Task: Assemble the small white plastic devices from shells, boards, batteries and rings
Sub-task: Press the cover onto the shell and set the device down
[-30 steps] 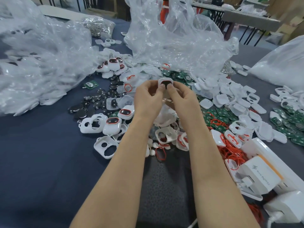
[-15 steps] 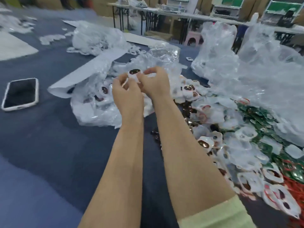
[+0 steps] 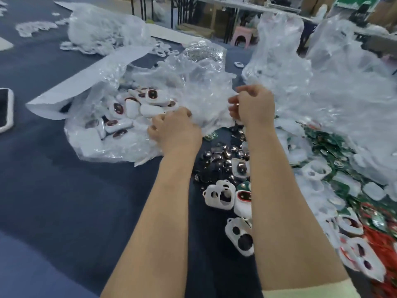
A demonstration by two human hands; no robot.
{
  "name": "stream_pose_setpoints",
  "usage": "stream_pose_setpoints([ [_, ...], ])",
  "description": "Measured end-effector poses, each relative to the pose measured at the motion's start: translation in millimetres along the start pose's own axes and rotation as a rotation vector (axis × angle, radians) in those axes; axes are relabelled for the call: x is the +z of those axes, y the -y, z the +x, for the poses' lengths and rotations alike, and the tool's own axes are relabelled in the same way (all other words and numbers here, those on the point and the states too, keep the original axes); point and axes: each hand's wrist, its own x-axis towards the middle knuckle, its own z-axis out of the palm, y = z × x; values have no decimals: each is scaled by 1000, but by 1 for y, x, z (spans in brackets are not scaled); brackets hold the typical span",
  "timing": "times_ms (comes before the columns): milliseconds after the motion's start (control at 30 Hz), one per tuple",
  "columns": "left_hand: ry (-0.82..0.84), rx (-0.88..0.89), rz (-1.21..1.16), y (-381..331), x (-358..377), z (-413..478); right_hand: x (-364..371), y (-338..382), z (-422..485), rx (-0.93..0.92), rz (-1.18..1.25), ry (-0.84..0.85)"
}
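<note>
A clear plastic bag [image 3: 103, 145] lies on the dark blue table, with several finished white devices [image 3: 153, 96] inside it. My left hand [image 3: 171, 127] has its fingers curled into the bag's near edge. My right hand [image 3: 251, 106] is higher and pinches the bag's crumpled plastic. Neither hand shows a device. Between my forearms lie empty white shells [image 3: 219, 195] and a heap of coin batteries [image 3: 217, 155]. Green boards [image 3: 328, 143] and red rings [image 3: 380, 239] are spread on the right.
A phone [image 3: 4, 110] lies at the left edge. A white paper sheet [image 3: 86, 80] runs behind the bag. Large crumpled plastic bags stand at the back right [image 3: 343, 82] and back left [image 3: 103, 29]. Tables and a pink stool are beyond.
My view swung left from the parts pile to the bag. The device my hands held half a second ago is gone from them, and both hands now hold the bag's plastic.
</note>
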Motion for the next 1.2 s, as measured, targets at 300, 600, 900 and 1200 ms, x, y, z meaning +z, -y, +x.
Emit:
stream_pose_setpoints([
  [300,-482,-179,-989,10,-19,11,28,-32,-17,-137,-691,393],
  [600,-533,-252,-1148,12,-20,17,53,-27,-21,-107,-928,596],
  [900,-552,-110,-1012,7,-19,4,55,-25,-41,-95,-910,645],
  [1200,-265,544,-616,-68,2,-66,-106,-14,-34,-49,-360,341],
])
